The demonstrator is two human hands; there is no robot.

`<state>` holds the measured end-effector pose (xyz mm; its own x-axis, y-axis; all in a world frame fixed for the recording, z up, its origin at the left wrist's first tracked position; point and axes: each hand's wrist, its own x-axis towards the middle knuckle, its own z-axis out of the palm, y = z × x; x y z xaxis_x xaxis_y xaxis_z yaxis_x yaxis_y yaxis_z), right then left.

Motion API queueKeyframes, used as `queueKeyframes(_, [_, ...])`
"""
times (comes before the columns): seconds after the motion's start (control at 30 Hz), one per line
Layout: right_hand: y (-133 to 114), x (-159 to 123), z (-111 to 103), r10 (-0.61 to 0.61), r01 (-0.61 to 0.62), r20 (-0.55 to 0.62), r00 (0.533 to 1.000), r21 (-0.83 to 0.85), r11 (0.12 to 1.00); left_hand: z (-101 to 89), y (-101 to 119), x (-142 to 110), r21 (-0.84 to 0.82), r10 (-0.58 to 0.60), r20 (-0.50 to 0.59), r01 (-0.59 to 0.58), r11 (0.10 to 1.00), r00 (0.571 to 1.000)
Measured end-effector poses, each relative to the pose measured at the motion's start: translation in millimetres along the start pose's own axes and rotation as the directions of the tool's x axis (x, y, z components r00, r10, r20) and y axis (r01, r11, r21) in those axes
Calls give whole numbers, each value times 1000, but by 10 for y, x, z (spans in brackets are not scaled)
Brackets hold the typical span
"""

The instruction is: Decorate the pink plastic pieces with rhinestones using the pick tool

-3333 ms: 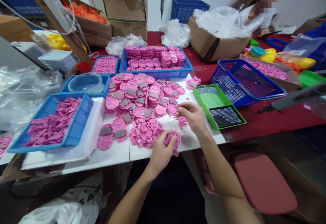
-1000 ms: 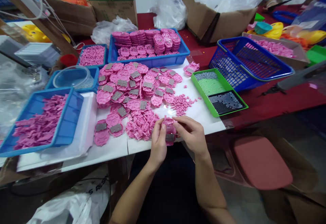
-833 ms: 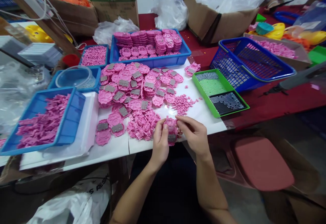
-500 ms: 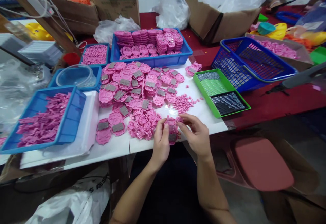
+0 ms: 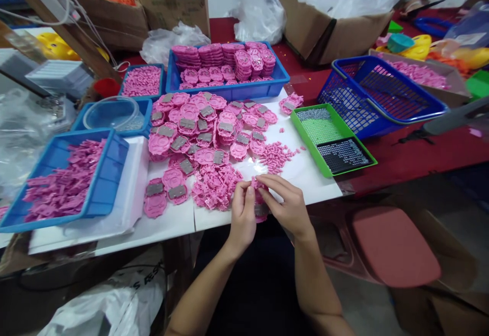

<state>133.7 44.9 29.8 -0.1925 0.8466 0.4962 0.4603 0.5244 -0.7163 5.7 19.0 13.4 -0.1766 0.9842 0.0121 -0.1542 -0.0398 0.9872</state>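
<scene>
Just past the table's front edge, my left hand [image 5: 243, 218] is closed around the left side of a pink plastic casing [image 5: 260, 212] with a grey metal plate low on it. The fingers of my right hand [image 5: 288, 206] are closed at the casing's upper edge and cover much of it. Whether a small piece sits under those fingertips is hidden. Beside my left hand lies a heap of small pink clip-like parts [image 5: 214, 185]. Tiny pink pegs [image 5: 275, 156] are spread beyond my right hand. Farther back, many similar pink casings [image 5: 204, 122] with grey plates are piled.
A blue tray [image 5: 233, 91] of stacked pink pieces stands behind the pile. On the left is a blue bin [image 5: 103, 193] of pink parts. A green tray [image 5: 326, 165] with screws and a blue basket [image 5: 362, 117] stand right. A red stool [image 5: 395, 247] is below.
My right hand earlier reached to the pegs, then came back to the casing. In the last half second its fingers have moved left over the casing's top, where a small pink piece showed between them.
</scene>
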Motion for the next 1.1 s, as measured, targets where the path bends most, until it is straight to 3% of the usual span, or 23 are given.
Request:
queueKeyframes(0.37, [0, -60, -82, -110, 115, 66, 992, -76, 991, -6, -37, -34, 48, 76, 37, -78, 996, 996])
queueKeyframes(0.57, [-46, -50, -6, -158, 159, -30, 987, 35, 987, -65, 50, -55, 217, 241, 9, -237, 947, 971])
queueKeyframes(0.7, [-76, -23, 28, -19, 32, -50, 999, 260, 965, -112, 105, -47, 272, 375, 41, -371, 888, 926])
queueKeyframes(0.8, [-104, -9, 41, 35, -24, -29, 999, 320, 947, -136, 103, -24, 299, 458, 73, -458, 837, 886])
queueKeyframes(1.0, [-157, -18, 28, -46, 52, -34, 998, 227, 972, -207, 102, 24, 478, 682, 103, -638, 604, 724])
queueKeyframes(1.1, [-165, -23, 39, -111, 114, -27, 993, 137, 984, -234, 113, 41, 433, 728, 128, -699, 570, 673])
